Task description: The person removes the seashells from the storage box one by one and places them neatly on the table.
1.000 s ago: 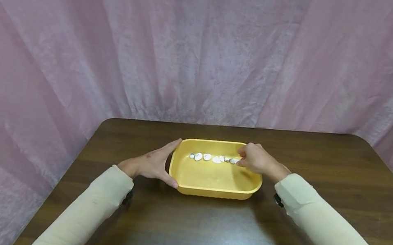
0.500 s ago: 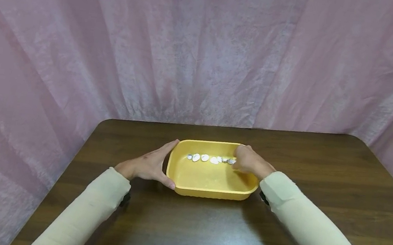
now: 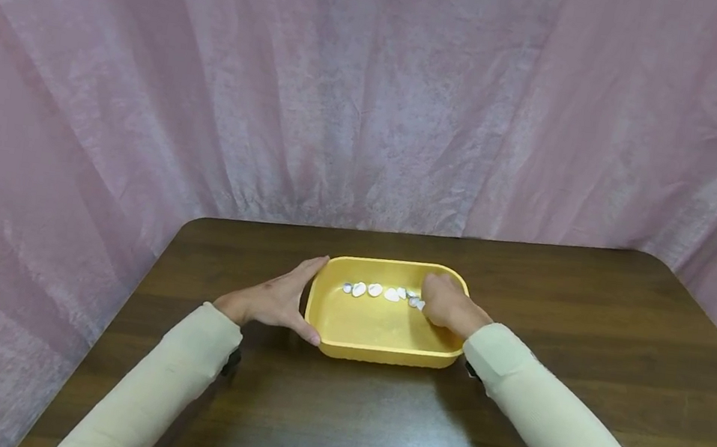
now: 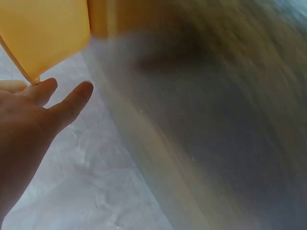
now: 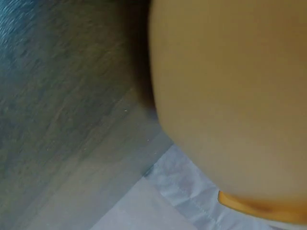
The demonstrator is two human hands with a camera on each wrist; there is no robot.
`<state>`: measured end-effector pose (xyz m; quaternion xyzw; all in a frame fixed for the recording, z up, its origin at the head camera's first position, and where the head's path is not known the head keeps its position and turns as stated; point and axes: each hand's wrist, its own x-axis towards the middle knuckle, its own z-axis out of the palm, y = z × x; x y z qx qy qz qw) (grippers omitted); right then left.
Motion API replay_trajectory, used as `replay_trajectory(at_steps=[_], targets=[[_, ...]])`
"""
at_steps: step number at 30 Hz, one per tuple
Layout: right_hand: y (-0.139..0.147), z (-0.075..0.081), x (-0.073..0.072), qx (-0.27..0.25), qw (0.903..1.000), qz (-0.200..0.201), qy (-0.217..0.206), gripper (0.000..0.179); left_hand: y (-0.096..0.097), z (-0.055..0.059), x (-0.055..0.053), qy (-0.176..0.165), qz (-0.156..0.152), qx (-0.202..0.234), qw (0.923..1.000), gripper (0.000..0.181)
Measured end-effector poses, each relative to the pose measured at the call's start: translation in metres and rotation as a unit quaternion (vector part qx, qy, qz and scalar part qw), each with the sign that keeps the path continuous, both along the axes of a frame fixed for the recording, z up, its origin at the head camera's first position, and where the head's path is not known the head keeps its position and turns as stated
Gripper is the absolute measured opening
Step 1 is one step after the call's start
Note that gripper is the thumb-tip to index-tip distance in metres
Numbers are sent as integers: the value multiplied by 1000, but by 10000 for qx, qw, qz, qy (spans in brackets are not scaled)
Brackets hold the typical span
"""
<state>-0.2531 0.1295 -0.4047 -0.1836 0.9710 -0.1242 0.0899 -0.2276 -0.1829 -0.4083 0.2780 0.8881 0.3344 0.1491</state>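
A yellow plastic tray (image 3: 378,332) with raised walls stands on the table. Across its floor runs an uneven row of several small, roundish white and greyish pieces (image 3: 375,290), too small to name. My left hand (image 3: 277,300) holds the tray's left end, thumb at the front corner and fingers at the back corner. In the left wrist view its fingers (image 4: 72,101) meet the tray's edge. My right hand (image 3: 448,303) reaches down inside the tray's right part, at the row's right end. Its fingertips are hidden, so I cannot tell whether it pinches a piece.
A dark brown wooden table (image 3: 333,416) bears the tray. Behind it hangs a pink velvety curtain (image 3: 361,103). Both forearms, in pale sleeves (image 3: 552,407), come in from the near side. The tray's wall (image 5: 230,96) fills much of the right wrist view.
My right hand has moved left and lower into the tray. White pieces at the row's right end have shifted left and nearer. The left hand stays at the tray's left end.
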Motion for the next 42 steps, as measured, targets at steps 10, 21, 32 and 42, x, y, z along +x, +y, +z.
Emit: replay_trajectory(at_steps=[10,21,32,42], targets=[[11,19,11,-1565,9865,-203,-445,19,2,-3,-8,-310,-373,182,9987,145],[44,35,34,-3664,9204,-108,-1362,28,9,-2,-7,-251,-375,86,9989,145],[76,44,73,-4180,8927,188,-1675,33,12,3,-13,-370,-387,-9,9986,146],[82,35,99,-4445,8727,350,-1989,27,15,5,-14,-487,-265,-151,9983,146]])
